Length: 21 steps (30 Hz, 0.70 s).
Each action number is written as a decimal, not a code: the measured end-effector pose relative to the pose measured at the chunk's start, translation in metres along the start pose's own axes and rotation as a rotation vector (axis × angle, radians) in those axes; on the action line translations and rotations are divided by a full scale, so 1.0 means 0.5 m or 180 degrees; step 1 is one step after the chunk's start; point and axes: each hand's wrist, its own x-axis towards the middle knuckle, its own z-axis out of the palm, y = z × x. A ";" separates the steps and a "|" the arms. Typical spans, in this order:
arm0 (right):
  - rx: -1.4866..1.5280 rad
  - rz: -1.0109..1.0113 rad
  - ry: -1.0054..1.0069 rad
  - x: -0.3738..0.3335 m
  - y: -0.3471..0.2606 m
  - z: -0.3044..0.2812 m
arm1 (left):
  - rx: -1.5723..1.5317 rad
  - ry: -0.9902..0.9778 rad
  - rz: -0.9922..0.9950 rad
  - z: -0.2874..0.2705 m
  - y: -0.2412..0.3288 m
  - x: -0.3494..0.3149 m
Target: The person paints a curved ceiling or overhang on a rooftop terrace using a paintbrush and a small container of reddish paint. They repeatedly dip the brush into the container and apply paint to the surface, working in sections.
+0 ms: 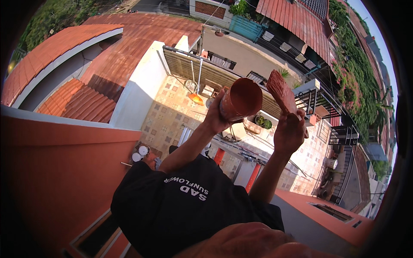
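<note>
My left hand [216,117] is wrapped round the side of a paint-stained, reddish-brown cup [234,106]. The cup is tilted so that its open mouth shows, its inside coated in the same colour. To the right of it, my right hand [291,132] grips the handle of a wide paintbrush [280,91]. The brush head points up and to the left, caked in reddish-brown paint. Brush and cup are apart, both raised high above the tiled floor [170,101].
Below at the left, white paint cans [141,151] stand beside an orange wall [60,159]. A white parapet [142,84] and a slatted fence [202,66] edge the terrace. Red and grey bars [253,177] lie beneath my arms. Potted plants [262,121] sit behind the cup.
</note>
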 end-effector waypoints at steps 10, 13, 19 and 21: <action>-0.2587 -0.0559 0.0396 -0.005 -0.006 0.006 | 0.0132 -0.0180 -0.0040 0.002 0.004 -0.002; -0.6652 -0.1336 0.0837 -0.003 -0.008 0.014 | 0.0116 -0.0088 -0.0057 0.003 0.003 -0.002; -0.6422 -0.1676 0.0844 0.002 -0.015 0.012 | -0.0049 -0.0175 -0.0185 0.005 -0.002 -0.003; -0.6599 -0.1477 0.0883 0.001 -0.018 0.006 | -0.0012 -0.0088 -0.0185 0.005 -0.006 -0.002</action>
